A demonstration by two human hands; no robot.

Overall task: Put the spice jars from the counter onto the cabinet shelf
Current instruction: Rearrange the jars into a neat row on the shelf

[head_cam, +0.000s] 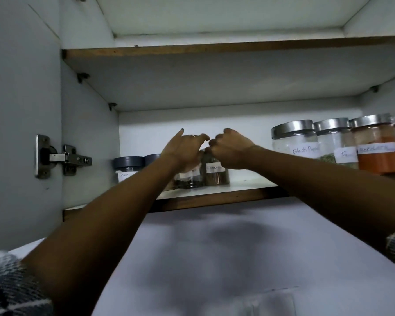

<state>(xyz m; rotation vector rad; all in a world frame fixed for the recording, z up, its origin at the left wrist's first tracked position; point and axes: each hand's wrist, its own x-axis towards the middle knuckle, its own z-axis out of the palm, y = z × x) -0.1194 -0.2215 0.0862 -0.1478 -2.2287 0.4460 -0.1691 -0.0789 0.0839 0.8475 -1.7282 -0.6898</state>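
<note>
White cabinet walls enclose a white cabinet shelf with a brown front edge (pixel 214 198), and a steel door hinge (pixel 62 156) is fixed on the open door at the left. Near the middle of the shelf, close to its front edge, two small glass spice jars with white paper labels are stood side by side and touching: a jar of dark seeds (pixel 188 180) on the left and a jar of brown spice (pixel 216 173) on the right. The left hand (pixel 184 151) is held over the jar of dark seeds with the forefinger raised and the other fingers curled; whether the jar is actually gripped cannot be told, as the palm hides its top. The right hand (pixel 232 149) is closed around the lid of the jar of brown spice. Toward the shelf's left end, two grey-lidded jars (pixel 129 166) are seen, partly hidden behind the left forearm. Along the right end a row of larger clear jars with silver metal lids is set: a jar labelled Black Pepper (pixel 294 142), a second labelled jar (pixel 335 142), and a jar of orange-red powder (pixel 377 149).
</note>
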